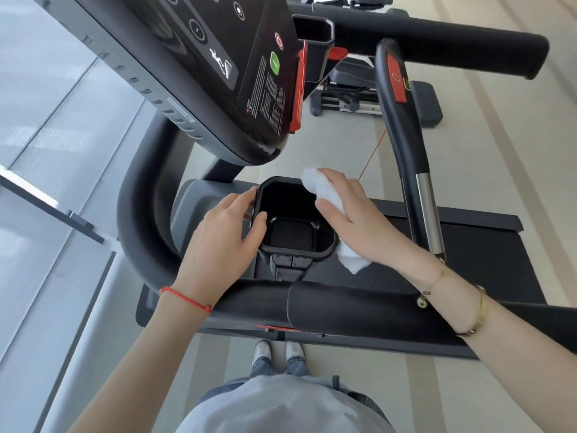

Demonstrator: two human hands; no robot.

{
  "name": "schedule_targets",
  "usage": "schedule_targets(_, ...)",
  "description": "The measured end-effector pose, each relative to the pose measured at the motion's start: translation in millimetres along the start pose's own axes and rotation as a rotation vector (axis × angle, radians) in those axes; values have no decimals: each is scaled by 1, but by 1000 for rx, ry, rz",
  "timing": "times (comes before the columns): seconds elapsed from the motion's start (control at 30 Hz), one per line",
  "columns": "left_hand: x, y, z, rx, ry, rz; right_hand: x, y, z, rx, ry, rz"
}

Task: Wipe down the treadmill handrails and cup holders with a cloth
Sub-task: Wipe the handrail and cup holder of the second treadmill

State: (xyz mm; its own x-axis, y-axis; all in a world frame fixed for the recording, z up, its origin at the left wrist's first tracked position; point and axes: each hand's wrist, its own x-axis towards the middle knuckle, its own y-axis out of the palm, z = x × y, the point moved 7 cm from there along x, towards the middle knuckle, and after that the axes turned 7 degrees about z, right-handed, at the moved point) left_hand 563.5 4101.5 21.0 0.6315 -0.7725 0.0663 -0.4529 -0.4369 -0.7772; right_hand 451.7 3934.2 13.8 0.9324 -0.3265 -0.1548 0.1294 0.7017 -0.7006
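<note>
My left hand (223, 235) grips the left wall of the black cup holder (296, 245): the thumb hooks over the rim into the cavity, the fingers curl round the outside of the wall, their tips reaching the far left corner of the rim. A red cord bracelet (187, 299) sits on that wrist.

My right hand (349, 214) lies on the white cloth (331, 198), fingers straight and close together, pressing it flat against the right rim and outer wall of the cup holder. Cloth shows bunched beyond my fingertips at the far right corner of the rim, and a tail of it hangs out below the heel of the palm. The thumb lies along the inner side of the cloth, next to the rim. Whether any cloth is tucked under the palm I cannot tell. A gold bangle (477, 314) and a thin chain are on this wrist.

The cup holder sits between both hands, its interior dark. The padded handrail (359, 310) runs crosswise beneath both wrists, nearer to me than the holder. The console (218, 73) hangs beyond my left fingertips. A curved handrail with a chrome section (429, 210) stands just right of my right hand.
</note>
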Motion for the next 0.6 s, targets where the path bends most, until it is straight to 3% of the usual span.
schedule_targets(0.23,1,0,-1,-22,15,-4,43,-8,22,-272,-46,114)
schedule_targets(0.43,1,0,-2,-14,25,-8,15,-4,10,-138,-112,86)
schedule_targets(0.6,1,0,-2,0,29,-15,49,-2,38,-329,-166,170)
